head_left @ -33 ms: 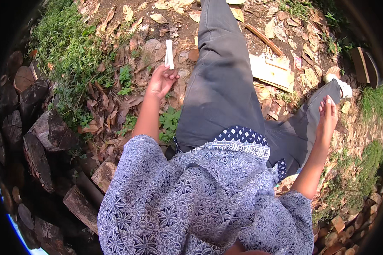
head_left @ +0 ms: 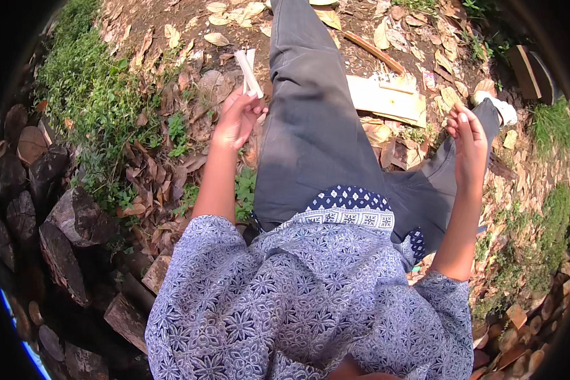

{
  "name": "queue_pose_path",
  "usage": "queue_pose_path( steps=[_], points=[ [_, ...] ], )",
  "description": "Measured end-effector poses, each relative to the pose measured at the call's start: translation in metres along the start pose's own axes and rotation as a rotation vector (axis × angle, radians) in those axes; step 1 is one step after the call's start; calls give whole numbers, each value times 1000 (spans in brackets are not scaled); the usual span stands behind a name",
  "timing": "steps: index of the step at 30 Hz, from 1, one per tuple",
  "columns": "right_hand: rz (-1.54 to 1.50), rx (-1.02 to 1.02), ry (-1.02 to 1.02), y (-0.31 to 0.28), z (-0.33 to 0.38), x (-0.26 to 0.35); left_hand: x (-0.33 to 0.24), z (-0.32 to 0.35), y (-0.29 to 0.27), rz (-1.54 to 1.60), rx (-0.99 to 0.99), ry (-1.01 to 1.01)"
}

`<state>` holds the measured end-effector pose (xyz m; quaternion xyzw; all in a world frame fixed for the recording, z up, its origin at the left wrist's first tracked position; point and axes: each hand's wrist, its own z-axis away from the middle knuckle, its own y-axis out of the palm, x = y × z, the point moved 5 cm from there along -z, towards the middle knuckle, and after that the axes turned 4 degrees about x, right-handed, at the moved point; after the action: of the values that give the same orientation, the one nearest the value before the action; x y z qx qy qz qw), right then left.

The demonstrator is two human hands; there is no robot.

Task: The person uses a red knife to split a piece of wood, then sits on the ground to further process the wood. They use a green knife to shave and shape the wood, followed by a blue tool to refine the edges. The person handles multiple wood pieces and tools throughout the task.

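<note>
Two pale, flat strips, apparently of wood, stick up from my left hand, crossing each other in a narrow V. The thumb and fingers pinch them at their lower ends, left of my outstretched leg in dark grey trousers. Over my other, bent leg, my right hand is raised with loosely bent fingers. Nothing shows in it. Pale thin boards lie on the ground between my legs, with a small light stick on top.
A brown wooden stick lies beyond the boards. Cut logs are stacked at the left, and more firewood at the lower right. Dry leaves and green weeds cover the ground. A wood block stands far right.
The strips in my left hand have tilted and fanned apart a little. My right hand has moved left and up, and its fingers have curled more. The whole view has shifted slightly.
</note>
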<state>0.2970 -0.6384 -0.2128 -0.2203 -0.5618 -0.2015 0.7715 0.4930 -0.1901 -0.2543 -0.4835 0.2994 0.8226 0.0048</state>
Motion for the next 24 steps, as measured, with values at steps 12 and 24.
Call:
queue_pose_path(
  steps=[12,24],
  points=[
    [-320,171,-262,101,15,65,34,-24,265,-479,444,255],
    [-23,47,161,54,-14,-63,118,-100,201,-377,300,-272]
  ],
)
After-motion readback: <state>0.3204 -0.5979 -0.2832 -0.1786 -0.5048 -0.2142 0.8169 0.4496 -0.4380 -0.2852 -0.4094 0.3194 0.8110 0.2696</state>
